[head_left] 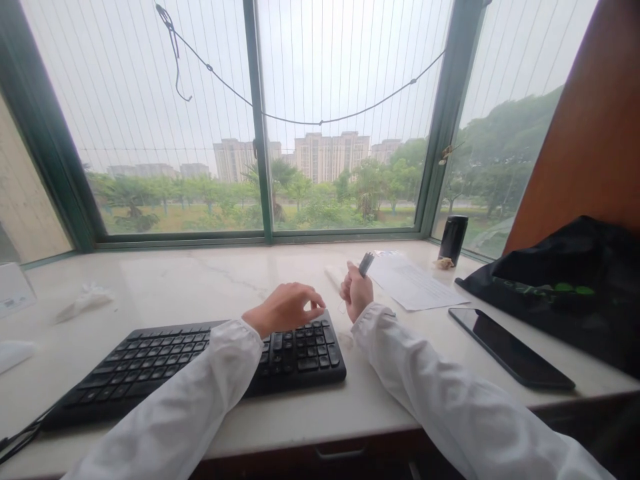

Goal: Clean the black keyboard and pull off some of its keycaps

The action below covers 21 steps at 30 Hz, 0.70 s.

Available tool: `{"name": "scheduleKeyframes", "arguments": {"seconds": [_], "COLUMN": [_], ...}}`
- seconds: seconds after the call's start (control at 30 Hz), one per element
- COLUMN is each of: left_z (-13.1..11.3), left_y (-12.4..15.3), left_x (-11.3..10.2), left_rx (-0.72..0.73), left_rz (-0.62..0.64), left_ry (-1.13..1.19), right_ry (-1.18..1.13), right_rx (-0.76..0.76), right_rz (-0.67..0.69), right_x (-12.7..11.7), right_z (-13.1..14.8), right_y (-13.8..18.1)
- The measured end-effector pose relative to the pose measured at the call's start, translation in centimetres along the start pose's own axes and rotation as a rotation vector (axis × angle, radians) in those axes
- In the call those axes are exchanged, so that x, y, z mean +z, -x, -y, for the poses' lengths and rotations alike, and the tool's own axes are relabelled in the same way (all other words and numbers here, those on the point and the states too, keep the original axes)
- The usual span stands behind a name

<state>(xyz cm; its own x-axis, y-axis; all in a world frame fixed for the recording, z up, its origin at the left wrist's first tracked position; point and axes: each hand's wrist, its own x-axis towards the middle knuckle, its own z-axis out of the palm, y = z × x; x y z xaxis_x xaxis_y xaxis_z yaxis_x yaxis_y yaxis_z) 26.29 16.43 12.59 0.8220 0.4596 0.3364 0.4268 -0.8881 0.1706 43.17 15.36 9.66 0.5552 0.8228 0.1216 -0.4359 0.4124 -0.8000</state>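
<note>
My left hand [286, 308] hovers above the number pad of the black keyboard [165, 363]. Its fingers are loosely bent, with thumb and forefinger tips close together, and I see nothing held between them. Just right of the keyboard's far corner, my right hand [358, 292] is closed around a small bundle of slim dark grey sticks [367, 264]. Their upper ends stick out above the fist; the lower ends are hidden in it, and their exact kind is unclear. Behind the right hand lies a printed sheet of paper [413, 283] on the pale countertop [300, 417].
At the right lie a black phone [510, 347] and a black bag [565, 287]. A dark can [453, 241] stands near the window frame, with a small crumpled scrap [443, 264] beside it. Crumpled tissue [87, 300] lies at the left. A cable [23, 437] runs off the keyboard's left end.
</note>
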Motion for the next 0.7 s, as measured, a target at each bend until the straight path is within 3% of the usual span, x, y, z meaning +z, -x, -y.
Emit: {"name": "scheduleKeyframes", "arguments": {"seconds": [0.4,0.7], "left_z": [0.7,0.2], "left_y": [0.9,0.7], "left_x": [2.1,3.0], "left_rx": [-0.1,-0.208], "left_rz": [0.063,0.017], "left_ry": [0.218,0.321], "right_ry": [0.011,0.052], "right_rx": [0.017,0.004], "right_rz": [0.008,0.007], "right_x": [1.1,1.2], "right_z": [-0.6,-1.2], "right_y": [2.3,2.7]}}
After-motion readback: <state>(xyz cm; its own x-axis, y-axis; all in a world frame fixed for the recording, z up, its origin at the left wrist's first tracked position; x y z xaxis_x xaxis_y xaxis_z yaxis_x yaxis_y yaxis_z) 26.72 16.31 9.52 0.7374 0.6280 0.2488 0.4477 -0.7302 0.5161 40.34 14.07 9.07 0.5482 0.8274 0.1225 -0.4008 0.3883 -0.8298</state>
